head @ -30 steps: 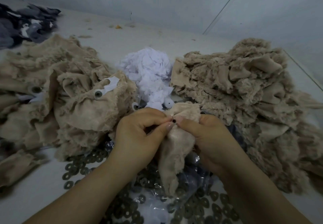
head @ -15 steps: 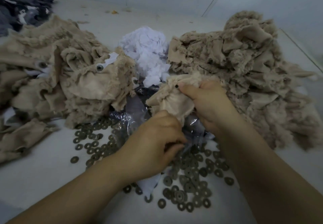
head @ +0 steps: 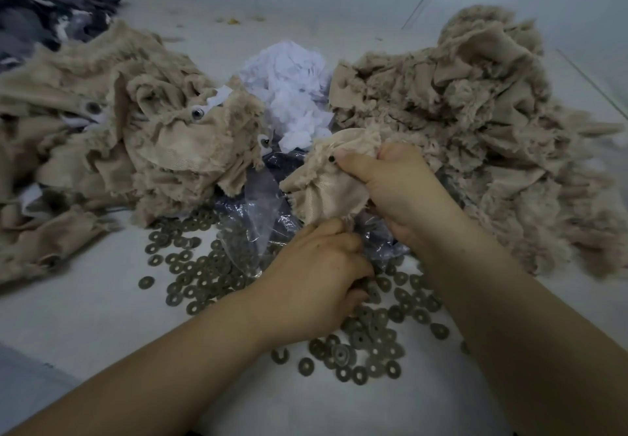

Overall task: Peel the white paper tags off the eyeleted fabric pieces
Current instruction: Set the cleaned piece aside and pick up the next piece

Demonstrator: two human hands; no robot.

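My right hand [head: 397, 191] grips a beige fuzzy fabric piece [head: 326, 194] above the table's middle, its thumb beside a small dark eyelet [head: 331, 159]. Below it, my left hand [head: 316, 276] lies knuckles-up with its fingers curled down into the scattered metal washers [head: 190, 272]; its fingertips are hidden. No white tag shows on the held piece. In the left fabric pile [head: 136, 150], one piece shows an eyelet [head: 197, 113] with a white paper tag [head: 219, 97] stuck by it.
A heap of peeled white paper [head: 292, 95] sits at the back centre. A second beige pile [head: 475, 112] fills the right side. A clear plastic bag [head: 251, 231] lies under the washers. Dark fabric [head: 51, 21] lies far left.
My left hand let go of the fabric piece and dropped down onto the washers near me. My right hand kept the piece and carried it slightly right.
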